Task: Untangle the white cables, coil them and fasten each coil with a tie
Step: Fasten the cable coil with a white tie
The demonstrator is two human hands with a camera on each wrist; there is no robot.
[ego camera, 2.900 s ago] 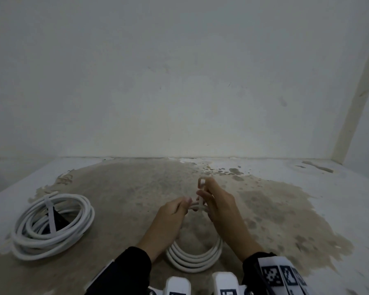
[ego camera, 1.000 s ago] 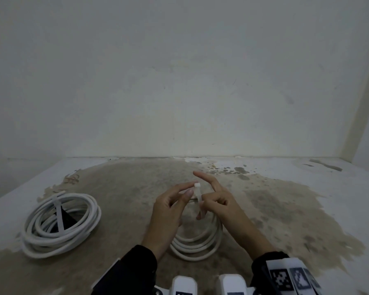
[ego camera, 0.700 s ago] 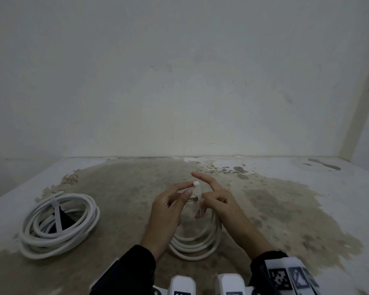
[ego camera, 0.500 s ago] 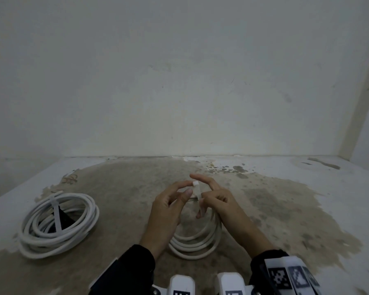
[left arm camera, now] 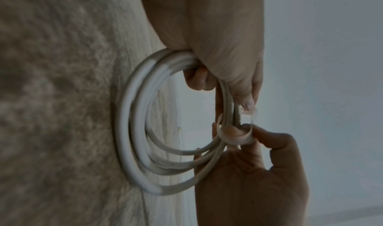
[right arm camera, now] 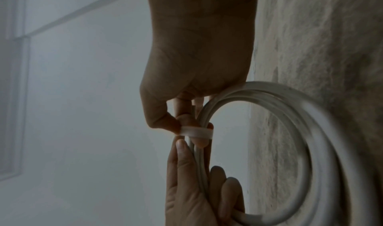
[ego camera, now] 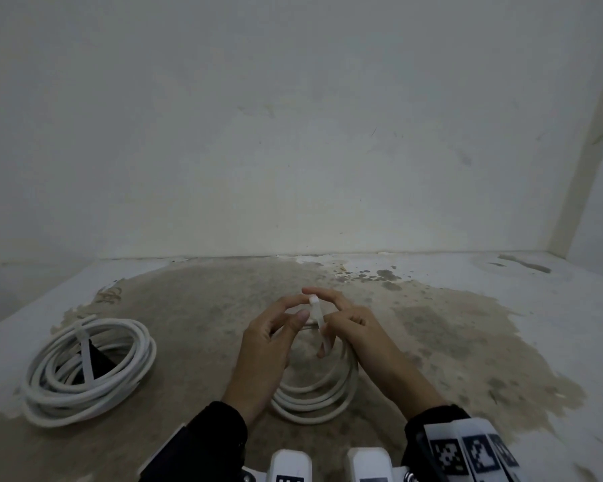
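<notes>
A small white cable coil stands on edge on the stained floor between my hands. My left hand grips its top strands, fingers curled round them in the left wrist view, thumb lying along the cable. A translucent white tie is looped round the same strands. My right hand pinches that tie between thumb and fingers; its free end sticks up between my fingertips. The loop of the tie is loose around the coil. The coil curves down to the floor.
A larger white coil lies flat on the floor at the left, with a tie fastened across it. A plain wall rises behind, with a corner at the right. Bare stained floor lies around the hands.
The hands have lifted the coil's top a little since the earliest frame. Over the last second my right index finger has bent down over the tie's end; the grips are unchanged.
</notes>
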